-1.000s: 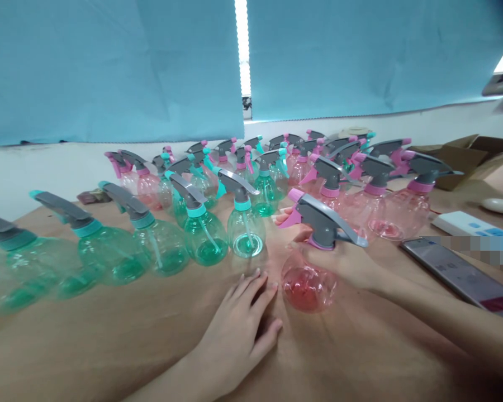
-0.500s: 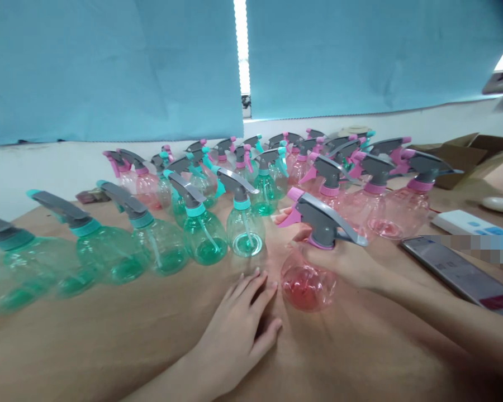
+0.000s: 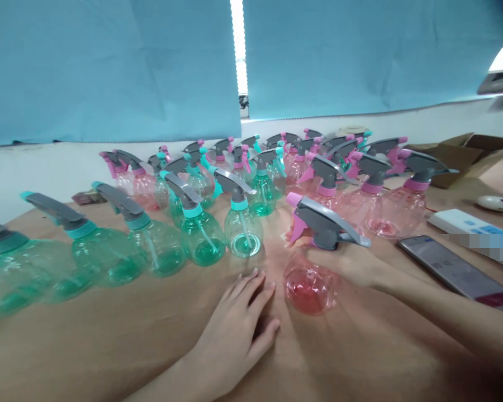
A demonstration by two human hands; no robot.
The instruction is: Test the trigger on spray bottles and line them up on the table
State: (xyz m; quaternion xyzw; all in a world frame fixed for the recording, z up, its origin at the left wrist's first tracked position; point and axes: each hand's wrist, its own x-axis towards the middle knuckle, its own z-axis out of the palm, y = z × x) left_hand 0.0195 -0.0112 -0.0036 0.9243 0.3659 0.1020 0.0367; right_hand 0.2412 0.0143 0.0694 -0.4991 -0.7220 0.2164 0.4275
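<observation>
Front spray bottle [image 3: 310, 285]: clear pink body, grey trigger, pink nozzle. Green spray bottles [image 3: 201, 245]: clear teal-green, grey triggers, teal collars. Back bottles [image 3: 276, 162]: mixed pink and green. Table [image 3: 109, 346]: plain tan. Curtain [image 3: 109, 67]: flat blue. Wall [image 3: 46, 167]: white. Cardboard box [image 3: 465, 153]: brown. Phone [image 3: 452, 268]: dark grey. Flat box [image 3: 465, 223]: white, blue marks.

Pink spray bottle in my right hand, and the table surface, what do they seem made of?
Pink spray bottle: likely glossy tinted plastic, see-through. Its trigger head: opaque grey plastic, matte-looking. Table surface: dull brown, perhaps kraft paper or board; hard to tell.
</observation>
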